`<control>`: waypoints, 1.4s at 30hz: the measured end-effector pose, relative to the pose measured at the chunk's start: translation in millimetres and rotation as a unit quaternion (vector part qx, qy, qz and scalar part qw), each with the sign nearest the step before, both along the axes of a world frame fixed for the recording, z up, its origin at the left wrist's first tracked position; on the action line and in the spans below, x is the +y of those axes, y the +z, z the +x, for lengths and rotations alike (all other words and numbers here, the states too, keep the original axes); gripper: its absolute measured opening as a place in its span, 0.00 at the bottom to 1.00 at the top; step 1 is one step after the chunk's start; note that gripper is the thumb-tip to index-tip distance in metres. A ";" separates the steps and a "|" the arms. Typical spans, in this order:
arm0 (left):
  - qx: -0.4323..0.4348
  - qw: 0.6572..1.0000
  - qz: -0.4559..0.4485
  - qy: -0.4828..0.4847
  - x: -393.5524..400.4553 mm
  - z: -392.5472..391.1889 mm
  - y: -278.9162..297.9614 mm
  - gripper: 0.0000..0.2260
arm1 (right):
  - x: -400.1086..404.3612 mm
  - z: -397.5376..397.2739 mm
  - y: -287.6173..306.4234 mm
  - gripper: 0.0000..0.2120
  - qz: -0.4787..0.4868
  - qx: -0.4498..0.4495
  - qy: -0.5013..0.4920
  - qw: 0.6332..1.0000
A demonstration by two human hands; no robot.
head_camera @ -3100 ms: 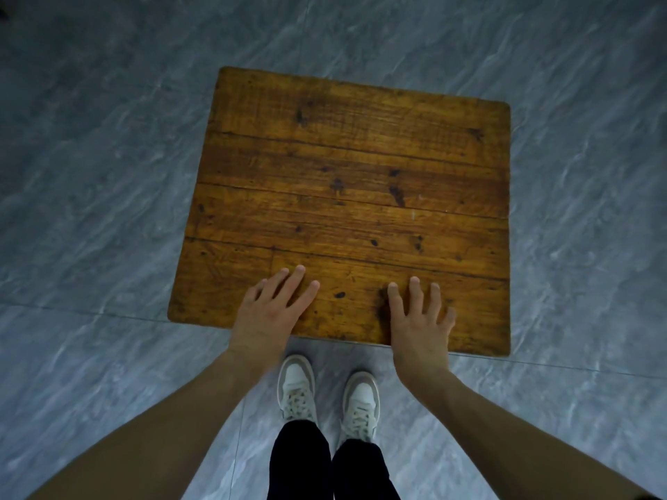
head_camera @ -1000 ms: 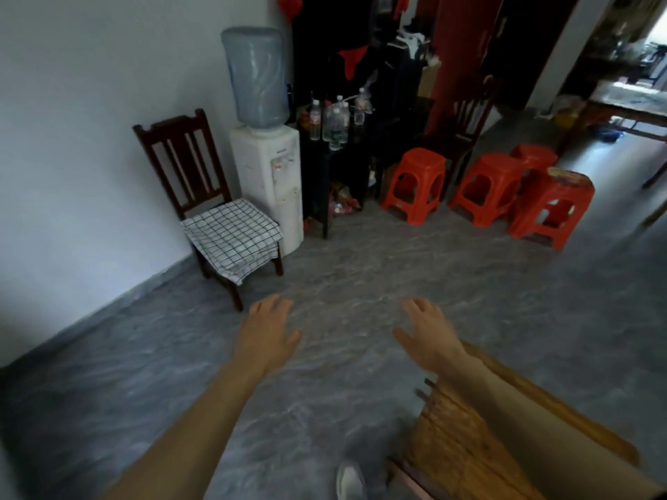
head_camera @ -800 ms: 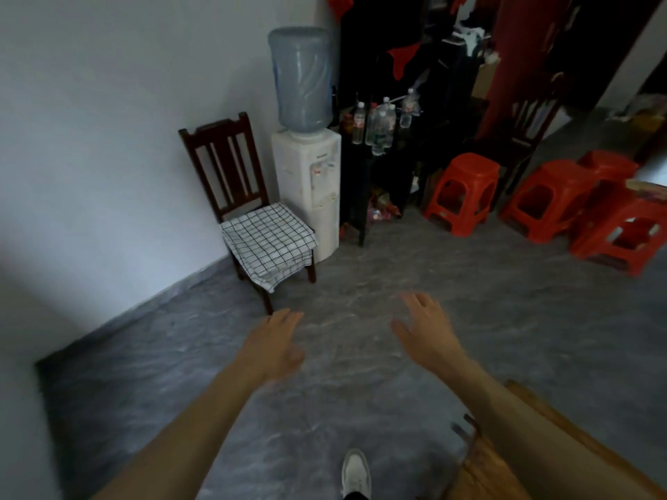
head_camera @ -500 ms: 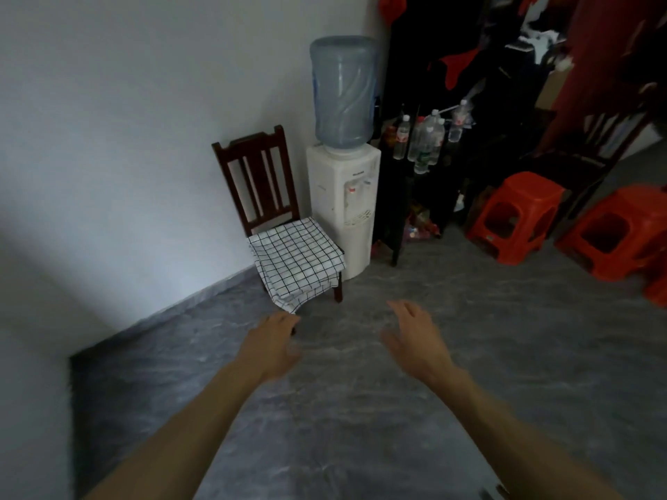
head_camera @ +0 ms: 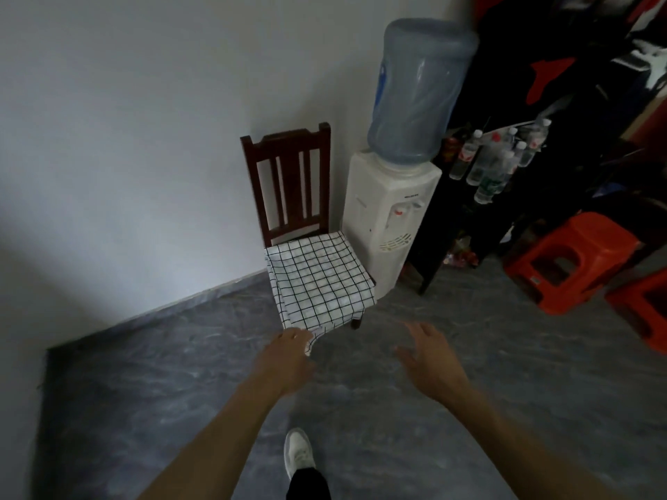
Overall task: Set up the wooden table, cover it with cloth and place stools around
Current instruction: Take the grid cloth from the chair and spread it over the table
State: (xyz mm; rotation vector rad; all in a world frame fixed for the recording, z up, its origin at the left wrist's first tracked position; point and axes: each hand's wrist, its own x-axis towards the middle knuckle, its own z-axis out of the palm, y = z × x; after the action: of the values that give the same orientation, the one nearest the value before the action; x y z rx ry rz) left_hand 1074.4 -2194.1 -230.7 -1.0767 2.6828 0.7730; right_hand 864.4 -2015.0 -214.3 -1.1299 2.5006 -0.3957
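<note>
A folded white cloth with a black grid lies on the seat of a dark wooden chair against the wall. My left hand reaches forward, its fingers at the cloth's hanging front corner, holding nothing. My right hand is stretched out with spread fingers, to the right of the chair and apart from the cloth. Two red plastic stools stand at the right edge. The wooden table is out of view.
A white water dispenser with a blue bottle stands right of the chair. A dark shelf with several water bottles stands beyond it. Grey tiled floor spreads in front. My white shoe shows below.
I have turned away from the table, which left the view, and walked toward the chair. The chair and cloth are closer, and my left hand has reached the cloth's corner.
</note>
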 end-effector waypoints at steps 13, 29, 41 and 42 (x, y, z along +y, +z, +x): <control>-0.017 0.997 0.055 0.043 -158.8 -58.0 -53.5 0.23 | -188.1 -59.4 -47.3 0.24 0.068 -0.064 -0.007 0.996; -0.002 0.987 0.049 0.155 -209.9 -111.7 -275.5 0.27 | -279.6 -128.5 -268.4 0.25 0.089 -0.133 0.087 0.983; -0.051 0.991 -0.115 -0.052 -240.0 -121.4 -412.6 0.37 | -331.6 -122.1 -416.6 0.46 0.102 0.012 0.298 0.949; -0.053 0.990 -0.122 -0.054 -241.9 -122.2 -414.8 0.37 | -332.9 -122.4 -418.3 0.48 0.106 0.019 0.294 0.950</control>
State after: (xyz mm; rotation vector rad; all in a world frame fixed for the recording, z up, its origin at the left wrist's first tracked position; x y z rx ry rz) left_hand 952.2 -2436.0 -645.5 -0.9794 2.7666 0.3656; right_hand 741.9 -2347.9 -632.6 -1.7076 2.0302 0.0617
